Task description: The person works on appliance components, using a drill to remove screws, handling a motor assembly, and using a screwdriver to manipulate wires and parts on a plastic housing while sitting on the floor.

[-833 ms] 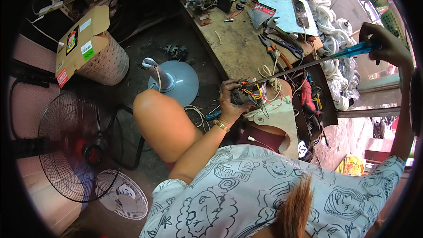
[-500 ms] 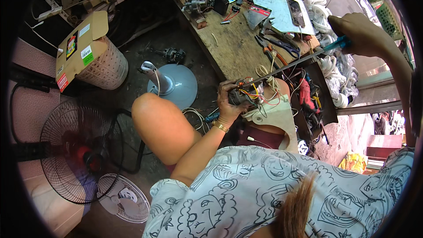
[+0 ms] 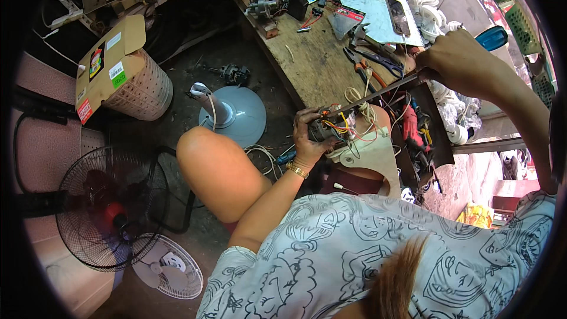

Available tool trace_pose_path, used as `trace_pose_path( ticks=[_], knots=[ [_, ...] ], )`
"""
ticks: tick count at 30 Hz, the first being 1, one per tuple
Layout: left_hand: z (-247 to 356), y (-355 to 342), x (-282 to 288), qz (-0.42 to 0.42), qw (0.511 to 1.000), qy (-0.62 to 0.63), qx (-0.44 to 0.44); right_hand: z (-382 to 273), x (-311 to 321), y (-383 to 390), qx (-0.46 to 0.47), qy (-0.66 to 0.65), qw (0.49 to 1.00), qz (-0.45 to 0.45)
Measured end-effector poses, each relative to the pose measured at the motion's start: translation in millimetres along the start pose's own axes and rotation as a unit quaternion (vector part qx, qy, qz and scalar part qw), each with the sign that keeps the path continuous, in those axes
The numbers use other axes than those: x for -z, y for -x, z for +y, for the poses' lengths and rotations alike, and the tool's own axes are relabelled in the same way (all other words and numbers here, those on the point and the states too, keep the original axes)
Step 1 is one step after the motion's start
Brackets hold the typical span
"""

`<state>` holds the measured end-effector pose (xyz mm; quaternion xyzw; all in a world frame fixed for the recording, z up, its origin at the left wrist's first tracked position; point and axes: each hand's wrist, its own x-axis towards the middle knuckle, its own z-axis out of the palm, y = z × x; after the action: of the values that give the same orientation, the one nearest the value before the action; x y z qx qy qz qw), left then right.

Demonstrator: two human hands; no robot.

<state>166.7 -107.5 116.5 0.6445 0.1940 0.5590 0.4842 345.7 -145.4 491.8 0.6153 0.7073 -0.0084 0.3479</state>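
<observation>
In my left hand (image 3: 308,137) I grip a small fan motor (image 3: 322,132) above my lap. Red, yellow and white wires come out of it, and my fingers hide part of its body. My right hand (image 3: 458,62) is closed round a long screwdriver (image 3: 384,91), on the metal shaft. Its blue handle (image 3: 491,38) sticks out beyond the back of that hand. The shaft slants down to the motor's upper side; its exact contact is hard to make out. A cream-coloured plastic piece (image 3: 373,156) lies on my thigh under the motor.
The wooden bench (image 3: 307,59) ahead carries pliers (image 3: 358,68), a phone (image 3: 397,16) and another motor (image 3: 263,0). A tool tray (image 3: 437,130) stands at right. On the floor are a grey fan base (image 3: 248,121), a carton (image 3: 112,62) and a caged fan (image 3: 112,207).
My right hand has shifted left and nearer the motor, from the blue handle onto the shaft. The handle now shows behind it. My left hand still holds the motor in nearly the same place.
</observation>
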Motion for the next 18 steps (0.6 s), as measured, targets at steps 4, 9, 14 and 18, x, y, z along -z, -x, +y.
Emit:
trace_pose_path(
  ticks=[4, 9, 14, 18],
  knots=[
    [-1, -2, 4, -0.004, 1.0, -0.022, -0.014, -13, 9, -10, -0.022, 0.03, 0.999, -0.026],
    [1, -1, 2, -0.003, 1.0, -0.018, -0.004, -31, 3, -2, -0.038, -0.006, 0.986, 0.162],
    [1, 2, 3, -0.005, 0.999, -0.03, 0.009, -23, -3, -10, 0.014, 0.072, 0.991, 0.115],
    [0, 2, 5, -0.003, 0.999, -0.052, 0.008, -43, -1, -10, -0.027, 0.024, 0.976, 0.213]
  ],
)
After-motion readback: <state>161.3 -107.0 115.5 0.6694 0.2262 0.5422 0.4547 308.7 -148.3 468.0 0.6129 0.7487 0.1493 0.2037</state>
